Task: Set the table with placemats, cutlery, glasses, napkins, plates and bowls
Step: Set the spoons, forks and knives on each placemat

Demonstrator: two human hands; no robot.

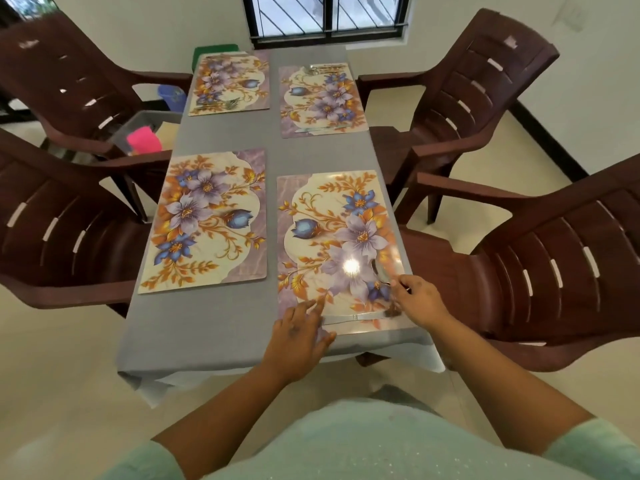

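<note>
1. A metal spoon [381,271] lies at the right-hand edge of the near right placemat [322,237], its bowl pointing away from the person; the right hand [420,299] pinches its handle between thumb and curled fingers.
2. A table knife [360,317] lies flat along the near edge of the same mat, running left to right, partly under the right hand at its right end.
3. The left hand [301,336] rests on the near left corner of that mat, fingers straight and slightly spread, fingertips touching the mat just left of the knife; it holds nothing.
4. The near left placemat [207,220] lies beside it with a strip of bare cloth between them, and nothing on it.
5. The far right placemat [322,98] carries cutlery along its far and near edges; the pieces are too small to name with certainty.
6. The far left placemat [230,83] also has cutlery along its near edge, blurred.
7. All four mats, printed with purple and blue flowers, sit on a table covered by a grey tablecloth [221,327].
8. Four brown plastic chairs [519,278] stand around the table, two on each side.
9. A clear bin [145,123] holding a pink cup [143,140] sits on the far left chair's seat, just beside the table edge.
10. A barred window [325,15] fills the wall beyond the table.
</note>
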